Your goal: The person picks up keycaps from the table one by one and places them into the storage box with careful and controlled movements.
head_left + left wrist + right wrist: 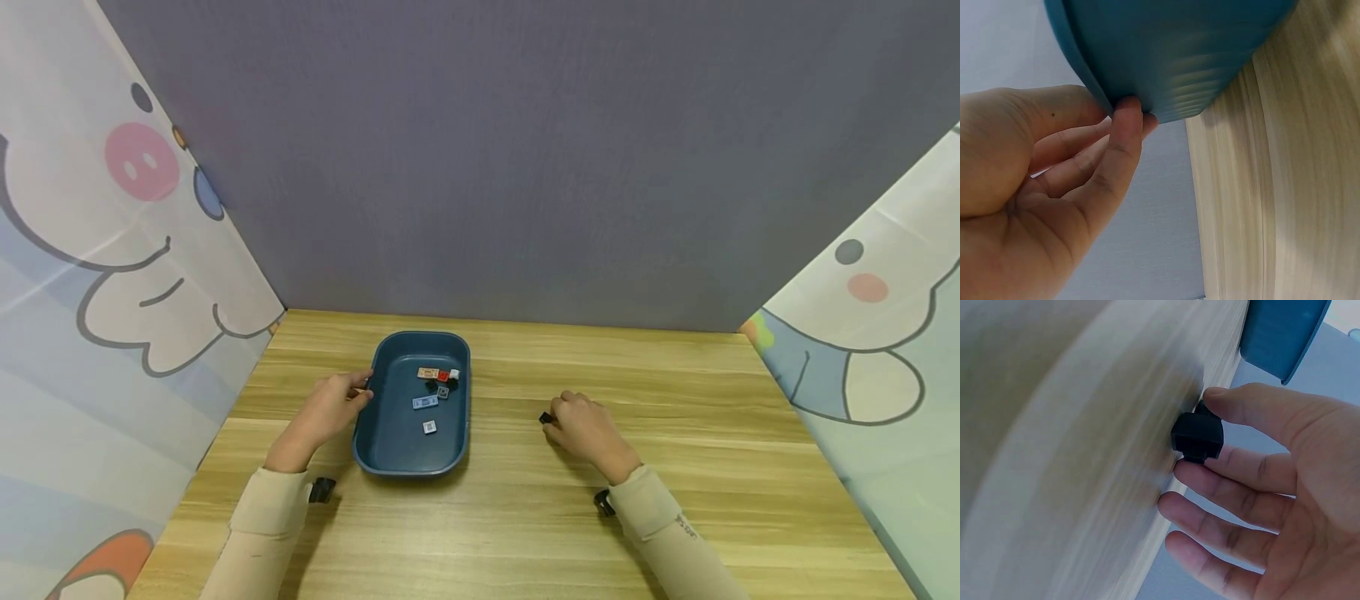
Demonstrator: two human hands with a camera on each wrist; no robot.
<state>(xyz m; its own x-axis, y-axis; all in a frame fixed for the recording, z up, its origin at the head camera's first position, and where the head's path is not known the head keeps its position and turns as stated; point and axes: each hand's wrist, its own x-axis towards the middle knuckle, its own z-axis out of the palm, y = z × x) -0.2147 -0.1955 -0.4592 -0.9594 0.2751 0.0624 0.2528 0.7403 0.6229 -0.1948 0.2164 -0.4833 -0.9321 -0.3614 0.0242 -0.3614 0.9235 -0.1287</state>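
My left hand (324,410) pinches the left rim of a dark blue tray (390,442), thumb and fingers on either side of the edge in the left wrist view. Small pieces lie inside the tray: a beige strip (427,373), a red piece (443,377), a light blue strip (425,402), a white square (430,427) and several others, some black. Right of the tray, my right hand (587,429) pinches a small black block (1197,434) between thumb and index finger, at the tabletop. Its other fingers are spread and lightly bent.
The wooden table (510,517) runs back to a grey panel (510,167). Cartoon-printed sheets (135,292) stand along both sides. A black wrist band (322,490) shows at the left cuff, another (603,502) at the right.
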